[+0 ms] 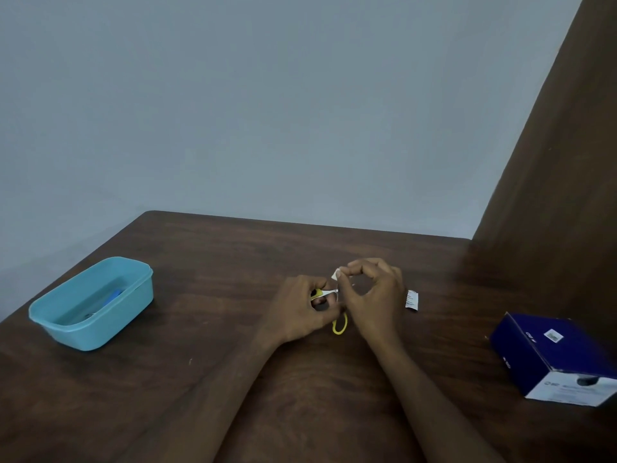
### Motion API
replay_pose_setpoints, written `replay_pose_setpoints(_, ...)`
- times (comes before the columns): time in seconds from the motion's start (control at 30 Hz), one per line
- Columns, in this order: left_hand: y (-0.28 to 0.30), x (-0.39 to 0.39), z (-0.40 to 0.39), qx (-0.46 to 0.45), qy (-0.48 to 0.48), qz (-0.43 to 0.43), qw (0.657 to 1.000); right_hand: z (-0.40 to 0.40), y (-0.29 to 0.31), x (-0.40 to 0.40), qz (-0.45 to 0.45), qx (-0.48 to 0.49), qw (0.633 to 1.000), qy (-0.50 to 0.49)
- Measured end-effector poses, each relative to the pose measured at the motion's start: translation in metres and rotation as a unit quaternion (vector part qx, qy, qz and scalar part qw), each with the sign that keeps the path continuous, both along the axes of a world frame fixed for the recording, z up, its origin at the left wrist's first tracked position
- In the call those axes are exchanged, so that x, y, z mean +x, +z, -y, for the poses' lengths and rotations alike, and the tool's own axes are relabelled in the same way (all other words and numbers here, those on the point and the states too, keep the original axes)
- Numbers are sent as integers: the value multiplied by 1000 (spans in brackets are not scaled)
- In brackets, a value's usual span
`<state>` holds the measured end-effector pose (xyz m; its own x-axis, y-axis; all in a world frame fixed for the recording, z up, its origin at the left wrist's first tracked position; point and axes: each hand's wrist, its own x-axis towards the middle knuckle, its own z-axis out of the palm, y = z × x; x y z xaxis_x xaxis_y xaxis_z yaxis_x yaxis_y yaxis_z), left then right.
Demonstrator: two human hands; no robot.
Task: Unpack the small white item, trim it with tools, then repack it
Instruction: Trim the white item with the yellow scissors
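Note:
My left hand (pixel 302 307) grips small scissors with yellow handles (pixel 340 324) over the middle of the brown table. One yellow loop hangs below my fingers, and the metal blades point right toward my right hand. My right hand (pixel 374 295) pinches a small white item (pixel 335 275) between thumb and forefinger, just above the scissor tips. A torn white wrapper (pixel 411 299) lies flat on the table just right of my right hand.
A light blue plastic tub (pixel 133 297) stands at the left with a blue object and a thin tool inside. A dark blue and white box (pixel 547 354) lies at the right edge. A brown wooden panel (pixel 551 162) rises at the right, and a wall stands behind the table.

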<state>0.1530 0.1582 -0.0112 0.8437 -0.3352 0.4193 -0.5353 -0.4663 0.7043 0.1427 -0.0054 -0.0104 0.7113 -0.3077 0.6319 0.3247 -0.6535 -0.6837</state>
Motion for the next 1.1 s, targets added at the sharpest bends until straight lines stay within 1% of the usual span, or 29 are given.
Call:
replay_pose_setpoints(0.1,-1,2,0,3,6,-5,1000,3,3,7,6,40,999,-8)
replay_pose_setpoints(0.17,-2,5,-1,0,10,-12,1000,6,5,6,22,50,998,-10)
replay_pose_setpoints(0.23,-2,6,0,-1,19,-11,1000,7,4,0,21,28,999,0)
replay_pose_setpoints(0.33,-1,4,0,2,25,8,1000,5,-1,-7,1,-40,999,23)
replay_pose_setpoints(0.4,-2,3,0,5,14,0,1000,4,-2,-4,0,-48,999,18)
replay_pose_setpoints(0.47,-3,4,0,2,7,-7,1000,3,0,1,1,-28,1000,-1)
replay_pose_setpoints(0.57,-4,6,0,7,6,-10,1000,3,4,8,-3,36,999,-21)
replay_pose_setpoints(0.67,-2,5,0,2,12,-14,1000,7,8,6,33,77,996,-22)
replay_pose_setpoints(0.73,-1,5,-1,-9,21,-20,1000,9,6,-1,40,53,998,2)
replay_pose_setpoints(0.8,0,5,0,-10,23,-22,999,7,3,-9,23,-9,999,32)
replay_pose_setpoints(0.87,-1,7,0,-10,27,-22,999,4,0,-10,3,-47,998,30)
replay_pose_setpoints(0.9,-2,8,-1,-11,31,-23,999,3,0,-7,-1,-46,999,19)
replay_pose_setpoints(0.97,-4,10,1,-14,36,-29,999,6,3,0,0,-13,1000,-20)
replay_pose_setpoints(1.03,-4,13,2,-20,46,-29,998,10,7,7,20,25,998,-56)
replay_pose_setpoints(1.1,-5,15,3,-37,62,-33,997,13,11,8,44,44,996,-61)
